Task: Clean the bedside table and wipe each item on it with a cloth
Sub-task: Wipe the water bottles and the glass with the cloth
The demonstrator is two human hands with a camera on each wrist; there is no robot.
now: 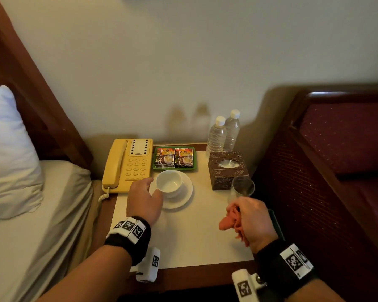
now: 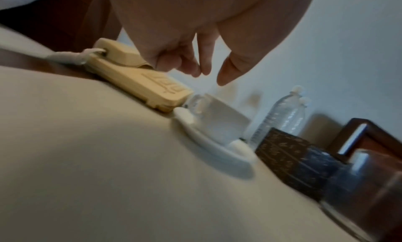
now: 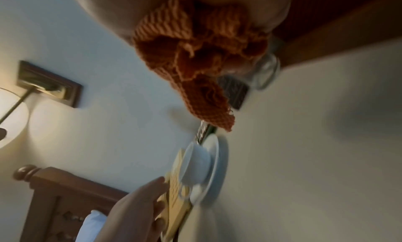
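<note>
A white cup (image 1: 169, 184) stands on its saucer (image 1: 183, 199) on the cream top of the bedside table (image 1: 183, 240). My left hand (image 1: 150, 190) hovers at the cup's left rim. In the left wrist view its fingers (image 2: 195, 68) hang loosely above the cup (image 2: 222, 120), thumb apart, holding nothing. My right hand (image 1: 247, 214) grips a bunched orange cloth (image 1: 231, 219) above the table's right side, just in front of a drinking glass (image 1: 241, 188). The cloth (image 3: 195, 56) dangles from the fist in the right wrist view.
A yellow telephone (image 1: 127, 166) sits at the back left, beside a green tray of coffee sachets (image 1: 174, 158). A brown tissue box (image 1: 227, 171) and two water bottles (image 1: 216, 136) stand at the back right. A bed flanks the left, a dark red chair (image 1: 336, 160) the right.
</note>
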